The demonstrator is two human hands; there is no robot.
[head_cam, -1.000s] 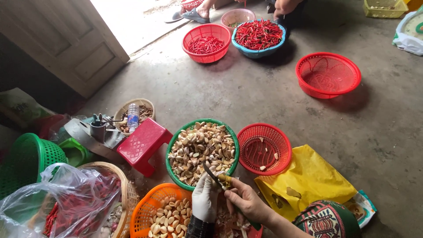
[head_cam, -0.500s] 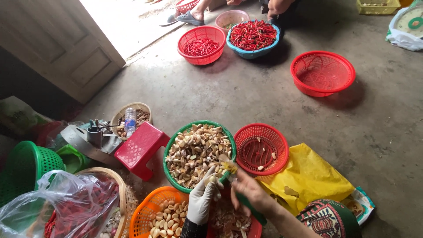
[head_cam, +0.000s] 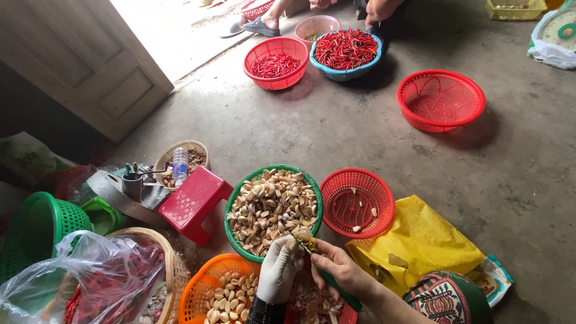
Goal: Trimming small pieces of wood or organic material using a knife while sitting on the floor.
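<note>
Concrete floor (head_cam: pixel 336 150), grey, carrying everything; no desk in use.

Green basket (head_cam: pixel 273 207) heaped with garlic cloves, directly ahead of both hands. Small red basket (head_cam: pixel 357 201) just right of it, nearly bare, a few peeled pieces inside. Orange basket (head_cam: pixel 207 294) of cloves below the left hand, touching the green rim. Yellow bag (head_cam: pixel 420 246) under the red basket's near edge. Red stool (head_cam: pixel 195 201) left of the green basket. Clear plastic bag (head_cam: pixel 78 282) over a woven basket at lower left. Far side: red basket and blue bowl of chillies (head_cam: pixel 347 48), another person's feet beside them; empty red basket (head_cam: pixel 441 99) well apart to the right.

Left hand (head_cam: pixel 279 270), white glove, fingers pressed together around the near end of a garlic clove (head_cam: pixel 303 238). Right hand (head_cam: pixel 336 267), bare, thumb and forefinger pinching the same clove from the right; blade not clearly seen. Clove between the two grips, over the green basket's near rim, long axis roughly left-right, tilted. Right hand nearer the small red basket.
</note>
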